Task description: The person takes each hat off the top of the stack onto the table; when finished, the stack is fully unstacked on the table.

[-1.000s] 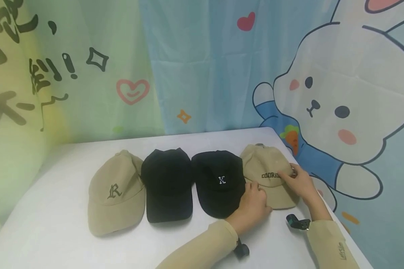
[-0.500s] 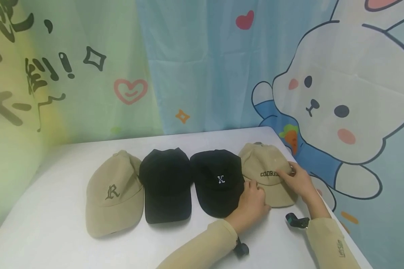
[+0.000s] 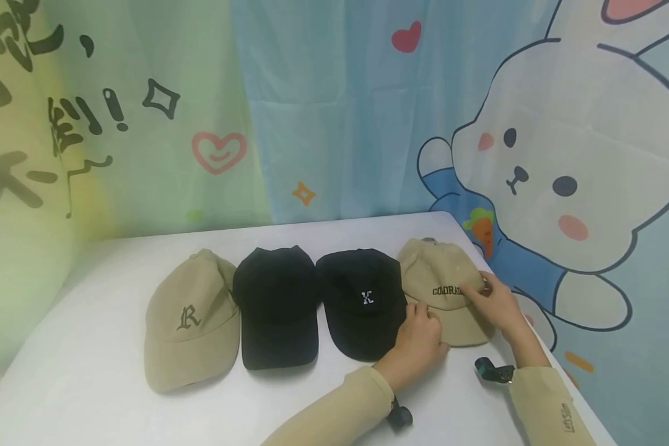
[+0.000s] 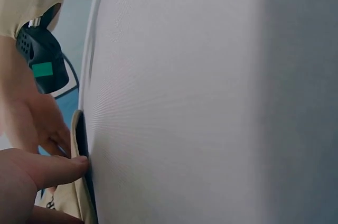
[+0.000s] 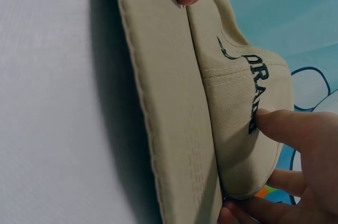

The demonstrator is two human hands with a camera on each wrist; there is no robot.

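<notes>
A beige baseball cap with dark COLORADO lettering (image 3: 437,266) lies at the right end of a row of caps in the head view. My left hand (image 3: 419,337) grips its brim at the near left side, the thumb (image 4: 63,173) pressed along the brim's edge in the left wrist view. On the crown's right side, my right hand (image 3: 497,303) pinches the fabric, with the thumb (image 5: 280,126) on the lettering and the other fingers around the side. A black cap with a white K (image 3: 362,310) sits just left of my left hand, its brim partly behind it.
Further left on the white table (image 3: 100,322) lie a plain black cap (image 3: 279,310) and a beige cap with an R (image 3: 195,322), side by side. The table's right edge runs close to my right forearm. A printed curtain (image 3: 323,124) hangs behind.
</notes>
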